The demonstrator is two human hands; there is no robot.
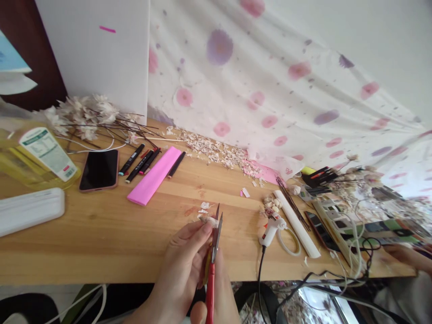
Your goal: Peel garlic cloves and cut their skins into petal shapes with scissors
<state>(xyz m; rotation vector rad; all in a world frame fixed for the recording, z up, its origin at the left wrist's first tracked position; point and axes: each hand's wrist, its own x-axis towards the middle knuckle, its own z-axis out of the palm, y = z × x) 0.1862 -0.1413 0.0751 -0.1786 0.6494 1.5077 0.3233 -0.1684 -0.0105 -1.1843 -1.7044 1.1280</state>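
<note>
My left hand (180, 258) is closed, with thumb and fingertips pinching a small whitish piece (209, 221) like a dried petal or paper scrap. In my right hand (222, 288) is a pair of scissors (210, 281) with red handles, its blades slightly parted and pointing away from me beside the piece. Part of my right hand is hidden behind the scissors and my left hand. A few white scraps (204, 205) lie on the table just beyond my fingertips.
On the wooden table (128, 243) lie a pink folded strip (157, 175), markers (140, 166), a phone (99, 170) and a yellow-liquid bottle (43, 157). Pale shavings (216, 150) line the back. A glue gun (271, 229), cables and a co-worker's hand (403, 255) are at right.
</note>
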